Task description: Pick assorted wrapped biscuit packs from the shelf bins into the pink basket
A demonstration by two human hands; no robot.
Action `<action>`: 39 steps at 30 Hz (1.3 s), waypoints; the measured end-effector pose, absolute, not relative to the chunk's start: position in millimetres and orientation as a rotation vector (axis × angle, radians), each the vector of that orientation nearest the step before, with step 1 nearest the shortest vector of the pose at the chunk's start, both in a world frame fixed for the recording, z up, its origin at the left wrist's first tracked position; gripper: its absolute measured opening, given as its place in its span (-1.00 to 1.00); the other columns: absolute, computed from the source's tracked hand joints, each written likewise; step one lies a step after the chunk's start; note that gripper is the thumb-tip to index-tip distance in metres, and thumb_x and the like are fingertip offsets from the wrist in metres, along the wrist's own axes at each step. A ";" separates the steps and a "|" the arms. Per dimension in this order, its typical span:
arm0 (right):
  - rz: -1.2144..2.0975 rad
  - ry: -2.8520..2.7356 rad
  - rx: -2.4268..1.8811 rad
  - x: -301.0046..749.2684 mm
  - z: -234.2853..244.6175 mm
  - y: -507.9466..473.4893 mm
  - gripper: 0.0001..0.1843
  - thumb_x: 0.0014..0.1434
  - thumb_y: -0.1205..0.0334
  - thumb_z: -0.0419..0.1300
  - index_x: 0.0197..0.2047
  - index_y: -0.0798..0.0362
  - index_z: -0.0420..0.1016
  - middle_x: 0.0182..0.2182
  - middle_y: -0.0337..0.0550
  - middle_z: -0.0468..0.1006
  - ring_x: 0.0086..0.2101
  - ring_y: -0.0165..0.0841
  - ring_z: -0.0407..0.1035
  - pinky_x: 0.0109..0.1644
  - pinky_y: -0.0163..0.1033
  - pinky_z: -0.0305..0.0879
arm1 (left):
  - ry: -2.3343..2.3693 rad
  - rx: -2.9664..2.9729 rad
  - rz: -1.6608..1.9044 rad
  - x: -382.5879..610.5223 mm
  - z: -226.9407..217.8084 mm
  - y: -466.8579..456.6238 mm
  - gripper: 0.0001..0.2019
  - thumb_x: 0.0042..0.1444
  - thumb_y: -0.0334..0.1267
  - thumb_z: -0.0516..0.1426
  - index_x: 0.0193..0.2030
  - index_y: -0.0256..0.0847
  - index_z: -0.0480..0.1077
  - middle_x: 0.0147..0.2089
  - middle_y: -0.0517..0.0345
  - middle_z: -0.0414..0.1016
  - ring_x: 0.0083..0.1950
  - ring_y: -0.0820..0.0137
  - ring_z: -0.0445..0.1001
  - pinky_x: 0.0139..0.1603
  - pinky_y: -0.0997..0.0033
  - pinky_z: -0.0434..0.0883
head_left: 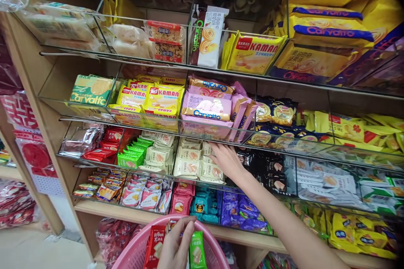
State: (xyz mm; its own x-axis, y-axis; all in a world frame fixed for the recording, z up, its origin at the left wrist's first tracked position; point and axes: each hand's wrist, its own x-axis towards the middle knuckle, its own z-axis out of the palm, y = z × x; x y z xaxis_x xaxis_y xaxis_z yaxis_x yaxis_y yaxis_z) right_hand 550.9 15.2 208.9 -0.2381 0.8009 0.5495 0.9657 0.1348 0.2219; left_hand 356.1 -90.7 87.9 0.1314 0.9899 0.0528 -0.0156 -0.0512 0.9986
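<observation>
At six o'clock, my basket [135, 241] already holds assorted packets [198, 252], left hand [177, 243] above; toward one, cream packets [189, 163] remain shelved, right hand [229, 163] among them, either grip impossible to tell.

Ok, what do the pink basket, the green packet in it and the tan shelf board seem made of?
Basket: plastic, likely; semi-gloss, pink, with a perforated wall. Green packet: probably thin plastic film, smooth, slightly shiny and printed. Shelf board: wood or laminate, judging by its tan, matte face; can't tell which.
</observation>
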 end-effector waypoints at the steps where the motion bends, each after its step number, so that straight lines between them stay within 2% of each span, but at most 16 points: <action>1: -0.790 -2.107 -1.696 551.7 206.8 14.2 -0.48 0.17 0.32 0.08 0.20 0.03 0.14 0.05 0.02 0.39 0.02 -0.08 0.28 0.08 -0.01 0.14 | 1.074 1.284 1.164 355.6 88.5 -91.1 -0.63 0.00 0.09 0.10 -0.20 -0.10 0.52 -0.17 0.09 0.58 -0.22 0.24 0.48 -0.28 0.43 0.41; 6: -0.741 -2.084 -1.662 555.1 203.5 8.9 -0.46 0.16 0.34 0.07 0.22 0.06 0.12 0.09 0.04 0.35 0.03 -0.13 0.26 0.05 -0.06 0.16 | 1.029 1.341 1.124 353.1 89.0 -91.1 -0.65 0.00 0.05 0.13 -0.19 -0.10 0.52 -0.14 0.07 0.57 -0.16 0.24 0.48 -0.18 0.44 0.40; 10: -0.696 -2.090 -1.680 556.6 205.3 6.2 -0.48 0.16 0.34 0.08 0.20 0.05 0.14 0.02 -0.01 0.43 0.05 -0.13 0.24 0.05 -0.02 0.11 | 1.068 1.361 1.148 354.9 86.2 -89.1 -0.65 0.04 0.05 0.09 -0.19 -0.12 0.51 -0.13 0.07 0.57 -0.09 0.23 0.47 -0.15 0.44 0.39; 12: -0.712 -2.091 -1.675 556.8 205.1 5.3 -0.50 0.16 0.34 0.08 0.18 0.06 0.17 0.00 -0.02 0.45 0.03 -0.14 0.24 0.08 -0.01 0.06 | 1.077 1.349 1.129 356.4 86.2 -87.2 -0.62 0.05 0.07 0.07 -0.19 -0.14 0.50 -0.18 0.07 0.57 -0.09 0.22 0.47 -0.17 0.42 0.40; 14: -0.753 -2.080 -1.656 556.7 204.2 3.3 -0.52 0.17 0.33 0.08 0.17 0.07 0.19 -0.01 -0.02 0.45 0.01 -0.14 0.24 0.08 -0.01 0.04 | 1.067 1.329 1.128 357.2 87.7 -85.3 -0.59 0.05 0.10 0.06 -0.18 -0.15 0.50 -0.32 0.08 0.57 -0.07 0.19 0.47 -0.17 0.39 0.42; 17: -0.820 -2.056 -1.637 556.8 202.9 -4.7 -0.56 0.20 0.31 0.06 0.16 0.09 0.22 -0.12 -0.02 0.48 -0.10 -0.15 0.27 -0.01 -0.04 0.11 | 1.042 1.296 1.157 357.2 89.7 -83.5 -0.59 0.02 0.11 0.08 -0.18 -0.14 0.50 -0.50 0.12 0.51 -0.06 0.15 0.47 -0.20 0.36 0.44; 19: -0.851 -2.026 -1.605 557.2 203.4 -14.0 -0.60 0.22 0.29 0.04 0.14 0.10 0.26 -0.17 -0.01 0.49 -0.15 -0.17 0.29 -0.05 -0.05 0.14 | 1.038 1.286 1.168 356.8 89.1 -83.0 -0.61 0.02 0.10 0.09 -0.20 -0.13 0.51 -0.52 0.12 0.50 -0.07 0.15 0.48 -0.19 0.35 0.44; 22: -0.820 -1.965 -1.486 556.2 206.7 -32.6 -0.60 0.24 0.27 0.02 0.14 0.11 0.27 -0.14 0.00 0.48 -0.14 -0.19 0.30 0.00 -0.05 0.15 | 1.033 1.282 1.156 356.6 86.3 -82.5 -0.60 0.02 0.09 0.09 -0.19 -0.16 0.50 -0.42 0.11 0.53 -0.09 0.17 0.48 -0.12 0.33 0.42; 25: -0.518 -1.852 -1.379 548.1 210.2 -52.1 -0.59 0.23 0.19 0.06 0.14 0.03 0.28 -0.08 -0.03 0.48 -0.08 -0.20 0.31 0.05 -0.04 0.17 | 0.989 1.201 1.138 357.5 87.6 -82.2 -0.60 0.00 0.08 0.12 -0.18 -0.20 0.49 -0.19 0.03 0.57 -0.03 0.17 0.46 0.02 0.26 0.37; 28: 0.254 -1.705 -1.261 532.4 207.2 -65.8 -0.57 0.12 0.09 0.18 0.06 -0.02 0.33 -0.11 -0.12 0.51 -0.15 -0.24 0.40 -0.04 -0.11 0.32 | 0.797 0.956 1.107 359.2 97.9 -83.3 -0.57 0.04 0.06 0.10 -0.08 -0.19 0.45 0.08 -0.03 0.46 0.16 0.18 0.34 0.21 0.21 0.22; 30: 0.805 -1.600 -1.142 521.1 199.3 -70.0 -0.53 0.04 0.04 0.25 0.00 0.02 0.36 -0.18 -0.14 0.55 -0.22 -0.27 0.44 -0.13 -0.15 0.39 | 0.607 0.731 1.082 360.5 108.4 -85.3 -0.54 0.11 0.07 0.02 0.05 -0.13 0.37 0.21 0.03 0.33 0.24 0.23 0.26 0.29 0.22 0.12; 32: 1.157 -1.514 -1.058 511.9 187.4 -71.0 -0.49 -0.04 0.02 0.30 -0.05 0.07 0.37 -0.21 -0.13 0.56 -0.22 -0.27 0.45 -0.15 -0.15 0.40 | 0.466 0.555 1.053 361.3 118.6 -88.1 -0.50 0.15 0.09 -0.05 0.16 -0.06 0.27 0.27 0.09 0.25 0.27 0.26 0.22 0.31 0.20 0.06; 35: 1.330 -1.453 -1.030 503.8 167.5 -70.0 -0.47 -0.08 0.03 0.34 -0.08 0.10 0.37 -0.20 -0.11 0.56 -0.21 -0.28 0.45 -0.14 -0.17 0.39 | 0.407 0.428 1.013 360.9 126.1 -92.5 -0.46 0.17 0.09 -0.10 0.25 -0.04 0.14 0.28 0.07 0.25 0.27 0.24 0.22 0.31 0.15 0.05; 39: 1.197 -1.536 -1.118 498.0 148.9 -71.1 -0.56 0.04 0.02 0.25 -0.07 0.09 0.36 -0.18 -0.11 0.55 -0.22 -0.28 0.44 -0.15 -0.17 0.37 | 0.453 0.339 1.001 358.9 116.2 -94.8 -0.44 0.17 0.07 -0.08 0.29 0.01 0.04 0.28 0.06 0.24 0.22 0.24 0.28 0.27 0.15 0.12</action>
